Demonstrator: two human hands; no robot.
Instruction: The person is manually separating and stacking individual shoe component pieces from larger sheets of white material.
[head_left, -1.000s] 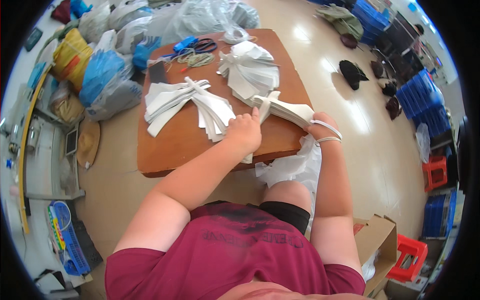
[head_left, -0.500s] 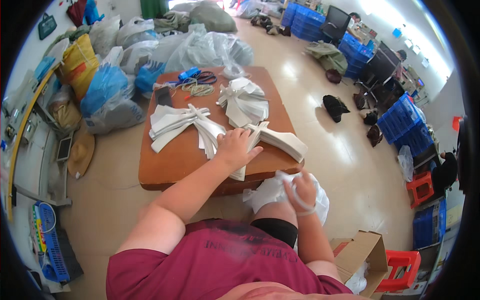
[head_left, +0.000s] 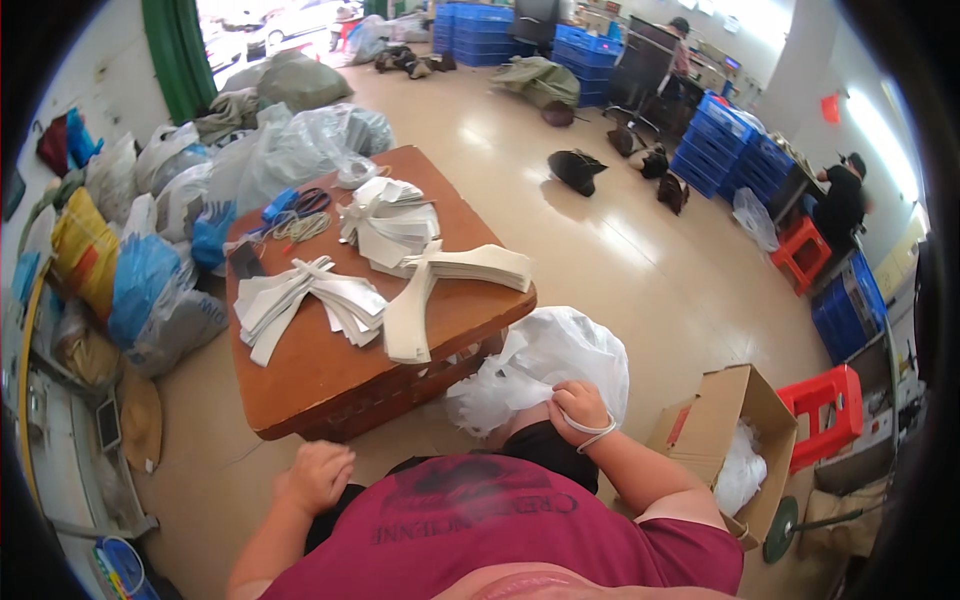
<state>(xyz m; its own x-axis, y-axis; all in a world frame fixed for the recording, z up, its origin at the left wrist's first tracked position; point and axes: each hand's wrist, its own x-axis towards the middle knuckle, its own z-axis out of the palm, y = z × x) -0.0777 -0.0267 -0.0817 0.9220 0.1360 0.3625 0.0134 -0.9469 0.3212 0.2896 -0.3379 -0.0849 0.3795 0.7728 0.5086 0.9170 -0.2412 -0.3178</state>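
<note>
My left hand (head_left: 318, 476) rests by my lap, left of the table's near edge, its fingers curled together with nothing visible in them. With a thin white band round its wrist, my right hand (head_left: 580, 406) pinches the rim of a white plastic bag (head_left: 585, 345) beside my knee. On the brown table (head_left: 285, 392) lie fanned stacks of flat white curved pieces: a left stack (head_left: 315, 305) and a far stack (head_left: 390, 222). A neater Y-shaped stack (head_left: 450, 268) sits at the right corner, one leg reaching the near edge. What the bag holds is hidden.
A cord bundle (head_left: 300, 228) and a dark phone-like slab (head_left: 246, 262) lie at the table's far left. Stuffed sacks (head_left: 165, 290) crowd beyond it. An open cardboard box (head_left: 700, 430) and a red stool (head_left: 825, 410) stand at my right. Two people sit farther off.
My left hand has left the stack on the table and come back to my lap. My right hand now grips the bag's rim. The view has swung right.
</note>
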